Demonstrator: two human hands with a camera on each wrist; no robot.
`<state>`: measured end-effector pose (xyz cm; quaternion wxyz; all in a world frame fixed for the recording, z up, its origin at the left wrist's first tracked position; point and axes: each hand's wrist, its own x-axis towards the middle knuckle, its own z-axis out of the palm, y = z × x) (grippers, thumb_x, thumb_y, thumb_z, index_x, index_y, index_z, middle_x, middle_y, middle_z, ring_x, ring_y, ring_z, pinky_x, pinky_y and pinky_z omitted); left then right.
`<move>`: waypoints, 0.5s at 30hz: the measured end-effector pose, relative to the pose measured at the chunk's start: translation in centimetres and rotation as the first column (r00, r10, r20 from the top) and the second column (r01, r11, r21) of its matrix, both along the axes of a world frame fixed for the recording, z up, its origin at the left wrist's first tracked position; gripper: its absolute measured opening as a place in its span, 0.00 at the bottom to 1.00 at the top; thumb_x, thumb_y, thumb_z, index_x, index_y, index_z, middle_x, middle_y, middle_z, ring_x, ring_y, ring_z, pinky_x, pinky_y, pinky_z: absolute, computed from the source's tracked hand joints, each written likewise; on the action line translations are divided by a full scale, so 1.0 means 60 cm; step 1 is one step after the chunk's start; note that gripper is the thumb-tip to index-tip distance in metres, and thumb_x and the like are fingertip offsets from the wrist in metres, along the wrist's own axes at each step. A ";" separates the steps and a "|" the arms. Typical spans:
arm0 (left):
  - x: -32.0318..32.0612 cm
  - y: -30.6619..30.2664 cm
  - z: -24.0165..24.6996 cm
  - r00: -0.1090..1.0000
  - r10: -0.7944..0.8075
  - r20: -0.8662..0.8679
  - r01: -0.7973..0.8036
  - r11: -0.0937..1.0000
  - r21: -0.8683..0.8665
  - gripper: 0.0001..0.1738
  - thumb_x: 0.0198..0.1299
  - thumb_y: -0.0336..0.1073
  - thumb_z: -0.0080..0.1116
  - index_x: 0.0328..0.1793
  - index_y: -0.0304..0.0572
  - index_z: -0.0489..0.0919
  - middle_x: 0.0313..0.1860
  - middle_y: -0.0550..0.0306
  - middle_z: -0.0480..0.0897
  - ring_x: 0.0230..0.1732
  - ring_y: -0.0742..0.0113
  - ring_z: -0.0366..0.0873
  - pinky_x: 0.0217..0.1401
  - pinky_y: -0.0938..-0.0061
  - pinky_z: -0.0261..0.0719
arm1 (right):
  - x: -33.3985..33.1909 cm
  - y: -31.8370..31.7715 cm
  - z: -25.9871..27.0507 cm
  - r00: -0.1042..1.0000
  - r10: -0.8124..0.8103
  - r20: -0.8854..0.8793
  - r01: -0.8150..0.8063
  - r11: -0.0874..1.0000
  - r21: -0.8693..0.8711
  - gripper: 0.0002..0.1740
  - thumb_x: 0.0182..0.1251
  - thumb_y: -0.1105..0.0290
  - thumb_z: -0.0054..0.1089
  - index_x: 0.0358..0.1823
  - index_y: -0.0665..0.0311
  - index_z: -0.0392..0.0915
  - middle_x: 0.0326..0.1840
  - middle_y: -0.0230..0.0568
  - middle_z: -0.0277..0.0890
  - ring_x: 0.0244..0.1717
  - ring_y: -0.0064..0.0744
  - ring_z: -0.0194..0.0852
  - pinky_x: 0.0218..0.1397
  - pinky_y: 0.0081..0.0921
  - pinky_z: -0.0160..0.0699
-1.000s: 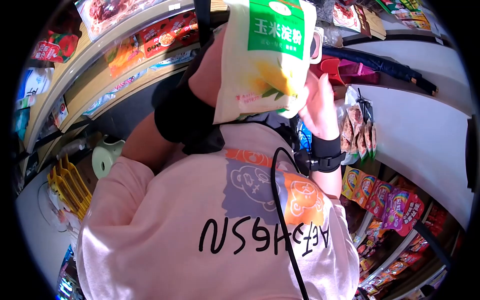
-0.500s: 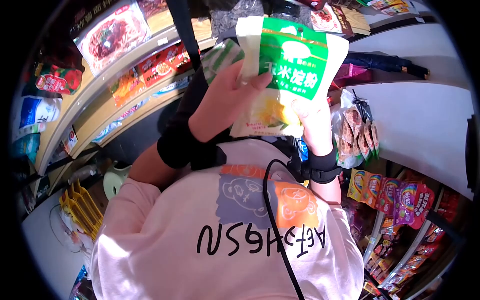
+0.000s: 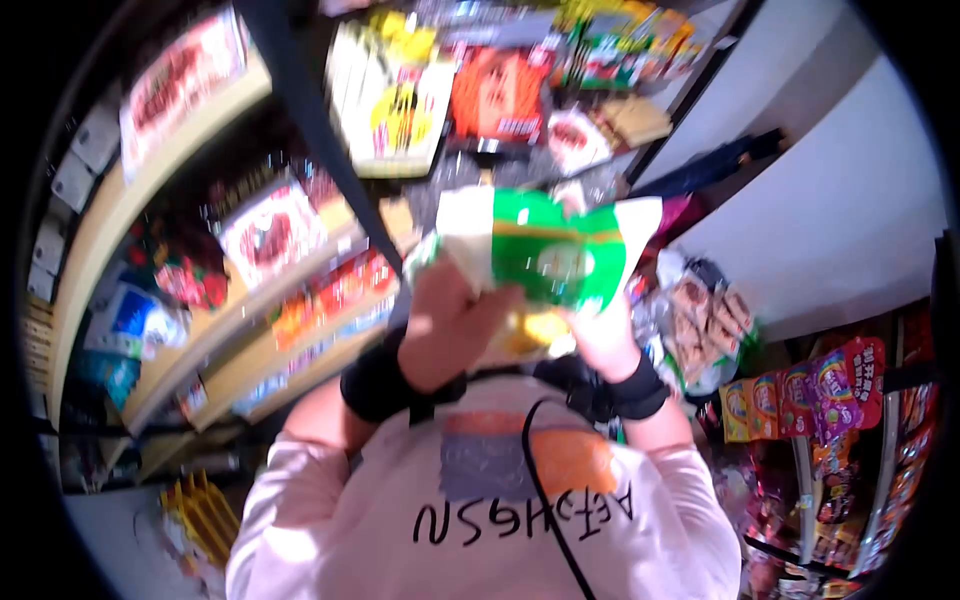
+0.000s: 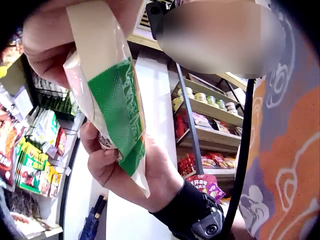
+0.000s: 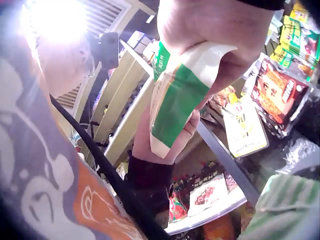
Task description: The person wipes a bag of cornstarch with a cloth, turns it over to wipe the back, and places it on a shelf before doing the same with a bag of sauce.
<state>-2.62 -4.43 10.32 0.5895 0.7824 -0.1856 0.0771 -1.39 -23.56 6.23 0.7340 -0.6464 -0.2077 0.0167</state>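
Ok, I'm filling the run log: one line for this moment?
left hand: grips bag | right hand: grips bag | backdrop: shelves

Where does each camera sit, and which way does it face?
Head: on the head, facing forward and down at the green-and-white bag before shelves; left hand, right hand, pink shirt show.
Left wrist: on that wrist, facing past the left hand to the bag and right hand; shirt at right.
Right wrist: on that wrist, facing the bag and left hand; shirt at left.
Shared: all views show the bag gripped by both hands.
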 end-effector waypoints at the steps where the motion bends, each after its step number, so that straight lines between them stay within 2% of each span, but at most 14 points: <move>1: -0.004 -0.012 0.020 0.998 -0.060 -0.003 0.058 0.982 -0.178 0.13 0.56 0.29 0.55 0.48 0.36 0.78 0.37 0.49 0.82 0.38 0.64 0.81 0.42 0.73 0.76 | -0.003 -0.001 0.007 0.994 -0.043 0.097 0.042 0.999 0.012 0.15 0.60 0.76 0.57 0.49 0.68 0.75 0.45 0.36 0.78 0.44 0.26 0.75 0.50 0.25 0.74; 2: -0.003 -0.018 0.028 0.992 -0.017 0.124 0.032 0.992 -0.119 0.12 0.56 0.28 0.55 0.46 0.35 0.79 0.37 0.47 0.82 0.38 0.62 0.81 0.42 0.73 0.76 | -0.007 -0.008 0.021 0.981 -0.089 0.175 0.087 0.996 0.015 0.15 0.59 0.76 0.57 0.49 0.68 0.75 0.45 0.36 0.78 0.45 0.27 0.75 0.51 0.25 0.74; 3: -0.003 -0.020 0.054 0.985 -0.069 0.158 0.087 0.990 -0.107 0.11 0.56 0.28 0.55 0.45 0.34 0.79 0.37 0.47 0.82 0.38 0.61 0.81 0.42 0.72 0.76 | -0.006 -0.018 0.038 0.974 -0.062 0.216 0.070 0.997 -0.030 0.16 0.59 0.76 0.58 0.50 0.68 0.74 0.46 0.37 0.78 0.46 0.27 0.74 0.52 0.25 0.73; 5: -0.009 -0.025 0.097 0.963 -0.126 0.237 0.148 0.986 -0.077 0.10 0.56 0.26 0.56 0.44 0.34 0.79 0.37 0.47 0.82 0.37 0.59 0.81 0.42 0.72 0.76 | -0.022 -0.035 0.079 0.985 0.000 0.171 0.009 0.999 -0.051 0.19 0.59 0.73 0.60 0.52 0.69 0.73 0.49 0.36 0.76 0.50 0.26 0.72 0.55 0.25 0.70; 6: -0.008 -0.026 0.112 0.944 -0.129 0.304 0.155 0.986 -0.060 0.09 0.56 0.25 0.56 0.44 0.33 0.79 0.38 0.47 0.82 0.37 0.58 0.81 0.42 0.72 0.76 | -0.024 -0.040 0.101 0.989 0.077 0.127 -0.080 0.997 0.021 0.20 0.59 0.72 0.60 0.53 0.68 0.72 0.52 0.36 0.74 0.52 0.25 0.70 0.56 0.25 0.69; 7: -0.011 -0.027 0.140 0.917 -0.111 0.382 0.084 0.993 0.085 0.08 0.57 0.25 0.57 0.44 0.33 0.79 0.39 0.48 0.83 0.37 0.57 0.81 0.42 0.72 0.76 | -0.023 -0.051 0.110 0.983 0.114 0.141 -0.110 0.993 -0.036 0.22 0.60 0.72 0.60 0.56 0.68 0.70 0.54 0.37 0.73 0.54 0.25 0.69 0.58 0.25 0.68; 8: -0.018 -0.037 0.159 0.895 -0.034 0.445 0.007 0.998 0.061 0.08 0.57 0.25 0.57 0.44 0.33 0.79 0.38 0.48 0.83 0.37 0.55 0.81 0.42 0.71 0.76 | -0.024 -0.062 0.115 0.979 0.152 0.136 -0.140 0.986 -0.088 0.24 0.61 0.71 0.60 0.58 0.68 0.68 0.56 0.37 0.72 0.55 0.25 0.68 0.59 0.25 0.66; 10: -0.026 -0.047 0.180 0.923 0.013 0.385 0.031 0.994 -0.107 0.09 0.57 0.26 0.58 0.43 0.32 0.79 0.37 0.47 0.82 0.37 0.54 0.81 0.42 0.70 0.76 | -0.025 -0.071 0.111 0.974 0.196 0.110 -0.198 0.980 0.004 0.32 0.61 0.74 0.59 0.65 0.70 0.57 0.60 0.39 0.68 0.61 0.28 0.64 0.65 0.28 0.62; 12: -0.024 -0.040 0.196 0.898 -0.046 0.437 0.072 0.997 -0.042 0.08 0.58 0.26 0.56 0.43 0.31 0.78 0.36 0.47 0.82 0.36 0.55 0.80 0.42 0.71 0.75 | -0.035 -0.073 0.124 0.963 0.173 0.208 -0.183 0.983 0.030 0.31 0.62 0.75 0.59 0.64 0.69 0.58 0.59 0.39 0.68 0.61 0.27 0.65 0.63 0.26 0.64; 14: -0.021 -0.050 0.217 0.924 -0.092 0.370 0.092 0.996 0.018 0.11 0.59 0.27 0.55 0.47 0.31 0.76 0.39 0.47 0.81 0.38 0.59 0.80 0.44 0.72 0.75 | -0.039 -0.076 0.124 0.977 0.169 0.128 -0.188 0.971 0.150 0.29 0.63 0.74 0.59 0.64 0.69 0.59 0.58 0.39 0.69 0.58 0.26 0.68 0.58 0.25 0.69; 15: -0.025 -0.065 0.233 0.960 -0.115 0.255 0.134 0.989 -0.056 0.15 0.60 0.28 0.55 0.53 0.31 0.73 0.44 0.51 0.80 0.43 0.65 0.78 0.48 0.72 0.74 | -0.040 -0.079 0.122 0.981 0.173 0.085 -0.187 0.960 0.207 0.28 0.64 0.73 0.58 0.63 0.69 0.59 0.58 0.39 0.69 0.56 0.25 0.69 0.56 0.24 0.72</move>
